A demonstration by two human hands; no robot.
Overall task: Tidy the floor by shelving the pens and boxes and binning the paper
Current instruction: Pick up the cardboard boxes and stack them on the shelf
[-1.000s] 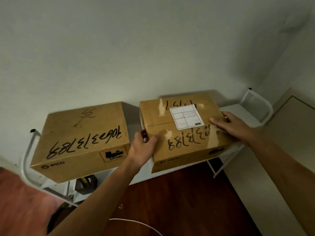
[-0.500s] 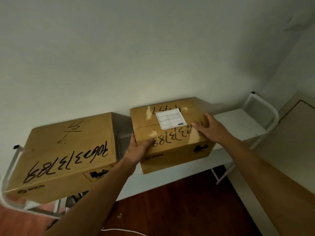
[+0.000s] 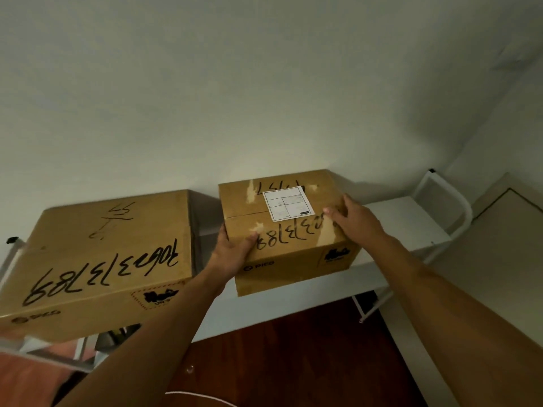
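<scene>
A: Right, the smaller box (image 3: 289, 230) sits on the white shelf (image 3: 402, 218), its front face overhanging the shelf's near edge. The left hand (image 3: 232, 254) grips the near left corner, thumb over the top and fingers round the side. The right hand (image 3: 352, 221) lies flat on the lid, fingers straight, pressing down beside the white label (image 3: 287, 203).

B: So what makes this step clean?

A: I'd say push straight back toward the wall (image 3: 264, 98) with both hands together, so the box doesn't swivel. The flat right hand keeps it from tipping forward off the edge (that overhang is the real risk, in my view). Let go only once the base is fully carried.

B: Anything crowding it?

A: Left of that box, a bigger box (image 3: 100, 259) is on the shelf too, with a gap between them, apart and not touching. It overhangs the shelf front as well. Right of the smaller box the shelf runs bare to its white end frame (image 3: 452, 207), so there's room to slide that way.

B: And below?

A: Below the smaller box, dark wood floor (image 3: 293, 348) with a thin white cable (image 3: 202, 396). No pens or paper show from here.
</scene>
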